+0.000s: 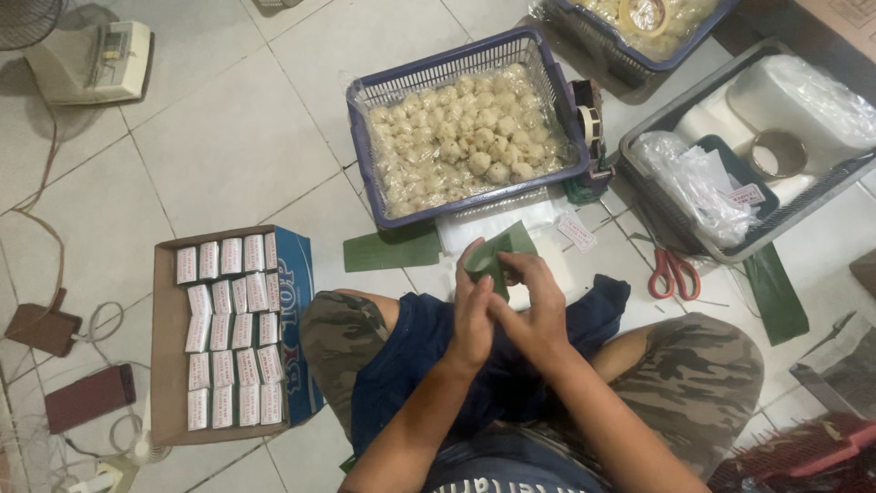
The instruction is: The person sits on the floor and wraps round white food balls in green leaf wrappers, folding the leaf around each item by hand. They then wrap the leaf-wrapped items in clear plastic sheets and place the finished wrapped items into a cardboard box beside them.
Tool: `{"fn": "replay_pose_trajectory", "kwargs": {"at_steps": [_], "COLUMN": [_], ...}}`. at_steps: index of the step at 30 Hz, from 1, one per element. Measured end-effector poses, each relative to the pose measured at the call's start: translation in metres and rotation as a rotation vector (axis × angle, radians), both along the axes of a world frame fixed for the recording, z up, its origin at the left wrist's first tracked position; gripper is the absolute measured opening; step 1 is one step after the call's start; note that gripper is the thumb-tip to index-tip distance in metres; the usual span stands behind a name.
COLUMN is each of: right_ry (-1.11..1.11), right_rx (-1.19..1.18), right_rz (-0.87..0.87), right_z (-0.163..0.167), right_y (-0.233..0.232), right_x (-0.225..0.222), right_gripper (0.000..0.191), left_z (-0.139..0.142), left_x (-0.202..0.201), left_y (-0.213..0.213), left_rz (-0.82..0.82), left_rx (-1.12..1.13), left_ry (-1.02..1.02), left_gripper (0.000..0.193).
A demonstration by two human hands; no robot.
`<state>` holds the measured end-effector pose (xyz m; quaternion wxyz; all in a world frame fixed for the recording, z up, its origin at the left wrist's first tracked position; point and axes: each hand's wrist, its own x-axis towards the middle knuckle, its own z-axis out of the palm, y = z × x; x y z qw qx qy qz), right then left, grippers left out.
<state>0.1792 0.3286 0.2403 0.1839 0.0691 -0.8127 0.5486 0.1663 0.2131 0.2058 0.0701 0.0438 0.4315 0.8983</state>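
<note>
Both my hands meet over my lap, folding a green leaf piece (497,256) around something I cannot see. My left hand (472,315) grips the leaf from the left side and my right hand (538,306) pinches it from above and the right. Just beyond them stands a blue basket (538,55) lined with clear plastic and full of pale round food balls (461,137). Another flat green leaf strip (391,249) lies on the tiles left of my hands. A white sheet (484,224) lies under the basket's near edge.
A cardboard box (169,347) at my left knee holds rows of small white wrapped packets. Red-handled scissors (673,274) and a long leaf strip (776,292) lie at right, near a grey tray (657,196) with plastic bags and tape. A tape dispenser (589,128) stands beside the basket.
</note>
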Motion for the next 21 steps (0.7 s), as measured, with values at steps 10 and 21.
{"fn": "replay_pose_trajectory", "kwargs": {"at_steps": [10, 21], "right_ry": [-0.372, -0.577], "right_rx": [-0.461, -0.103], "right_rz": [0.096, -0.039], "right_z": [-0.041, -0.09], "right_y": [0.019, 0.025], "right_x": [-0.015, -0.036], "right_gripper": [0.034, 0.038], "left_z": [-0.021, -0.103], "left_x": [-0.017, -0.038], "left_y": [-0.026, -0.014], "left_rz": [-0.015, 0.059], "left_rx": [-0.171, -0.13], "left_ry": [-0.126, -0.657], "left_gripper": [0.069, 0.059]}}
